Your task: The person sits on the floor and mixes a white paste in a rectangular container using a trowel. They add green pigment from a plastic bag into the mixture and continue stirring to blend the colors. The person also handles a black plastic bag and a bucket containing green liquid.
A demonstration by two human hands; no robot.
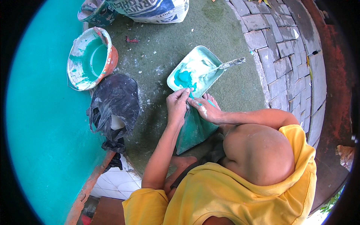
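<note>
A clear plastic bag (pixel 195 129) with turquoise paint inside hangs below my hands, in front of my bent leg. My left hand (pixel 177 105) pinches its gathered neck between thumb and fingers. From the other side, my right hand (pixel 206 110), smeared with white and turquoise, grips the bag just below the neck. The neck lies at the near corner of a pale rectangular tray (pixel 215 80). Inside the tray, white paste (pixel 200 67) sits beside a pool of turquoise paint (pixel 183 78). A paste-coated scraper or spatula (pixel 231 63) leans across the tray's right rim.
A paint-smeared orange bucket (pixel 111 60) stands to the left, near the turquoise wall (pixel 48 105). A black plastic bag (pixel 116 97) lies nearer me. At the back are a printed sack (pixel 157 9) and another stained bucket (pixel 99 15). Grey paving (pixel 277 56) borders the green floor on the right.
</note>
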